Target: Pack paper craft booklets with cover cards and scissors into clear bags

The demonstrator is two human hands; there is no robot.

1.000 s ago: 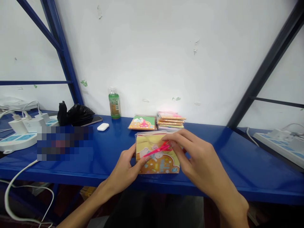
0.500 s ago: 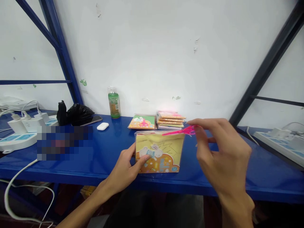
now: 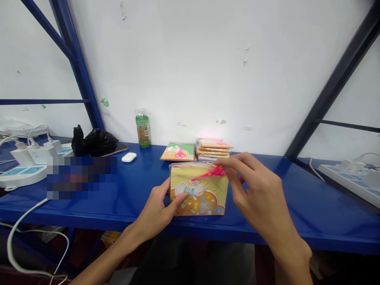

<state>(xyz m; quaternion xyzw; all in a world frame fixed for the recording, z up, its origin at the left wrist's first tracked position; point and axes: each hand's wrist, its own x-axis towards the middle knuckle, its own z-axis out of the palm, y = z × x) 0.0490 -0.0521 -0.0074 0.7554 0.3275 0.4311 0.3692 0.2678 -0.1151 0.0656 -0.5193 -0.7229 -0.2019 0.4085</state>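
Observation:
A yellow and orange rabbit-print pack (image 3: 196,198) in a clear plastic sleeve stands near the table's front edge, facing me. My left hand (image 3: 162,208) grips its left side, thumb across the front. Pink scissors (image 3: 209,173) lie slantwise over the upper front of the pack, tips pointing left. My right hand (image 3: 252,182) pinches them at the handle end, by the pack's top right corner. Whether the scissors are inside the sleeve or in front of it, I cannot tell. Behind stand a green pack (image 3: 185,150) with pink scissors and a stack of packs (image 3: 213,148).
On the blue table (image 3: 133,186) stand a green-labelled bottle (image 3: 143,130), a white case (image 3: 129,157), a phone (image 3: 114,150) and a black bag (image 3: 99,140). Power strips lie left (image 3: 26,174) and right (image 3: 350,178). A blurred patch covers something at the left.
My right hand has moved left and slightly down with the pink scissors, which now overlap more of the pack's front. My left hand has kept its grip on the pack.

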